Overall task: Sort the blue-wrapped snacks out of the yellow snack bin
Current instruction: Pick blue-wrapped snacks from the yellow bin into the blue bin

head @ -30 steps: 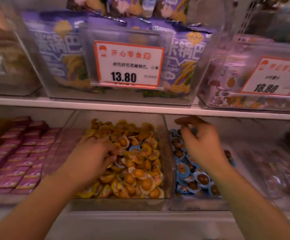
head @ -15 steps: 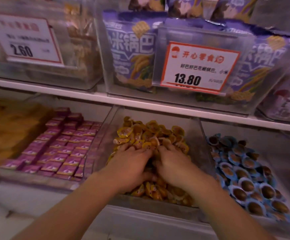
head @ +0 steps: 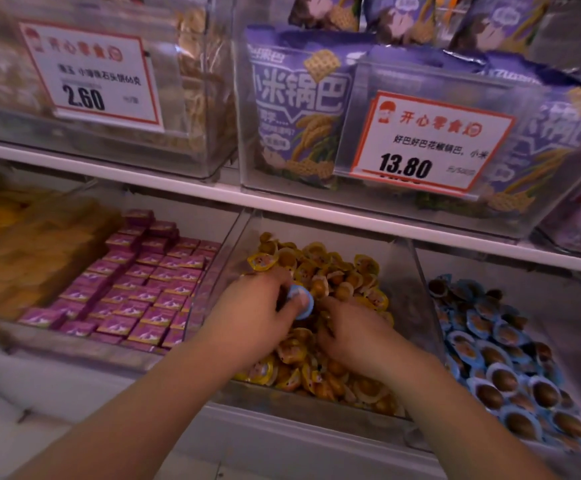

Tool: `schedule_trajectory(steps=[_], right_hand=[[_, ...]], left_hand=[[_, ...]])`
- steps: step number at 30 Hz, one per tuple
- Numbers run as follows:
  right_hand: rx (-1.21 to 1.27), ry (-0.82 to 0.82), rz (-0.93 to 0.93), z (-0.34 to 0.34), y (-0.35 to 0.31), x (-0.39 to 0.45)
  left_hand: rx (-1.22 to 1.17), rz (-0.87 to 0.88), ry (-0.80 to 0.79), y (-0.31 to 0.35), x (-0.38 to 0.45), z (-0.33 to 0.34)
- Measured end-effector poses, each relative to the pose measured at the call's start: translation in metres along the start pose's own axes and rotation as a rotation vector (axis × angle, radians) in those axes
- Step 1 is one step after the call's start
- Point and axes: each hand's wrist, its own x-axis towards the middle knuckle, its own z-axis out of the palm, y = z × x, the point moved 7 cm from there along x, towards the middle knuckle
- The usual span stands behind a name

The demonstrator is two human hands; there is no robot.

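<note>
A clear bin (head: 400,271) on the lower shelf is heaped with yellow-wrapped snacks (head: 334,271). My left hand (head: 251,313) is over the heap and pinches one blue-wrapped snack (head: 301,299) between thumb and fingers. My right hand (head: 355,337) lies just to its right, fingers curled down into the yellow wrappers; whether it holds one is hidden. The neighbouring bin on the right is full of blue-wrapped snacks (head: 497,362).
Left of the yellow bin lie rows of small pink boxes (head: 136,289) and a bin of yellow packets (head: 22,244). The white shelf edge (head: 213,192) above carries clear bins with purple bags (head: 303,109) and price tags (head: 427,143) overhanging the lower bins.
My right hand came from the blue bin into the yellow bin beside my left. A blue-wrapped snack now shows in my left hand's pinch. The view has shifted left.
</note>
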Motion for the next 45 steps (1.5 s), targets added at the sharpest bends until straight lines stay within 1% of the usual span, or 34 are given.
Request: schedule_trajectory(steps=[2,4,6,8,10,14,15,17,18,19,22,23,26,29,33,35,36,37,39,41,42,45], right_hand=[[-0.040,-0.020,0.003,0.002,-0.002,-0.002],[0.010,-0.026,-0.016,0.004,-0.007,-0.002],[0.064,-0.015,-0.021,0.005,-0.009,-0.003],[0.109,0.006,-0.030,0.006,-0.009,-0.003],[0.181,0.042,-0.041,0.001,-0.009,-0.003],[0.395,0.155,0.004,-0.018,0.001,-0.002],[0.399,0.203,0.012,-0.023,0.003,-0.003],[0.271,0.335,-0.007,-0.032,0.003,-0.004],[0.206,0.368,-0.025,-0.034,0.000,-0.005],[0.167,0.346,-0.040,-0.031,-0.004,-0.004],[0.169,0.090,-0.074,-0.006,-0.018,0.003],[0.191,0.044,-0.095,0.000,-0.022,0.005],[0.221,0.050,-0.116,0.001,-0.024,0.011],[0.188,0.047,-0.104,0.001,-0.024,0.010],[0.274,0.062,-0.107,-0.010,-0.026,0.006],[0.385,0.150,-0.066,-0.024,-0.019,0.004],[0.496,0.200,-0.017,-0.032,-0.014,0.003],[0.666,0.243,0.033,-0.038,-0.008,0.000],[1.124,0.267,0.124,-0.045,0.000,-0.006],[1.545,0.185,0.196,-0.043,-0.002,-0.013],[1.677,0.118,0.222,-0.040,-0.005,-0.017],[1.860,-0.110,0.231,-0.034,-0.020,-0.028]], left_hand=[[-0.205,-0.108,0.059,-0.003,0.003,-0.008],[-0.493,-0.193,0.122,-0.003,0.005,-0.016],[-0.707,-0.254,0.176,-0.001,0.005,-0.024],[-0.867,-0.307,0.166,0.001,0.003,-0.025],[-0.985,-0.355,0.124,0.004,0.002,-0.023],[-1.013,-0.401,0.113,0.003,0.001,-0.023],[-1.020,-0.407,0.124,0.002,0.001,-0.023],[-1.039,-0.419,0.142,0.000,0.001,-0.024],[-1.044,-0.423,0.148,0.000,0.001,-0.024],[-1.042,-0.423,0.151,0.000,0.001,-0.024],[-0.999,-0.400,0.135,0.000,0.001,-0.025],[-0.966,-0.384,0.122,0.001,0.001,-0.025],[-0.923,-0.363,0.073,-0.001,-0.001,-0.023],[-1.015,-0.377,0.043,-0.005,-0.002,-0.023],[-1.046,-0.371,0.045,-0.005,-0.001,-0.022],[-1.018,-0.354,0.051,-0.005,-0.001,-0.022],[-0.998,-0.339,0.054,-0.004,-0.001,-0.021],[-0.978,-0.322,0.058,-0.004,-0.001,-0.021],[-0.935,-0.292,0.076,-0.002,0.000,-0.021],[-0.875,-0.262,0.118,-0.002,0.001,-0.021],[-0.836,-0.242,0.156,-0.002,0.001,-0.022],[-0.683,-0.099,0.286,0.008,-0.002,-0.030]])
